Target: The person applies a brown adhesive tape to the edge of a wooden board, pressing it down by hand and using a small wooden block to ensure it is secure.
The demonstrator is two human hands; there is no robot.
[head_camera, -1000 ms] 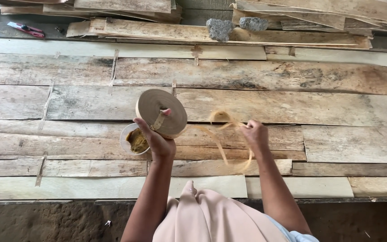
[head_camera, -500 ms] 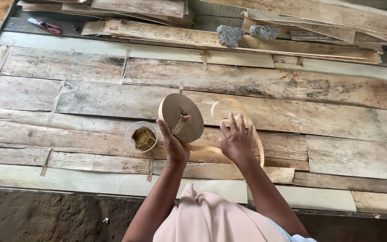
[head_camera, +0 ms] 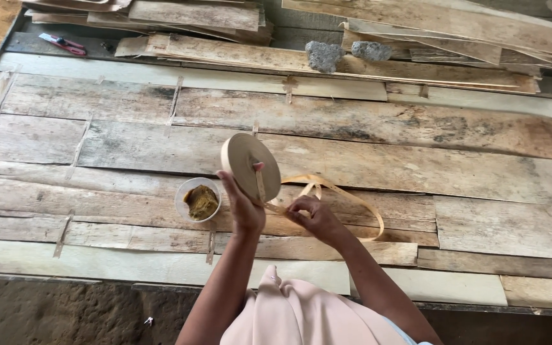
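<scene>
My left hand (head_camera: 243, 206) holds up a flat round roll of tan paper tape (head_camera: 248, 166), fingers through its middle. A loose length of the tape (head_camera: 346, 195) loops off the roll to the right and curls back over the boards. My right hand (head_camera: 311, 217) pinches this strip just below and right of the roll. Both hands hover above sheets of thin wood veneer (head_camera: 365, 121) laid side by side. A small clear bowl with a brown wet lump inside (head_camera: 198, 200) sits on the veneer just left of my left hand.
Short tape strips (head_camera: 174, 102) bridge the seams between veneer sheets. Two grey stones (head_camera: 346, 54) weigh down stacked veneer at the back. A red-handled tool (head_camera: 62, 43) lies at the far left. Bare ground (head_camera: 46, 313) runs along the near edge, my pale skirt (head_camera: 301, 313) below.
My right hand has come in closer to the roll and now pinches the strip near it. The loose loop has stretched out to the right. The roll has turned more edge-on.
</scene>
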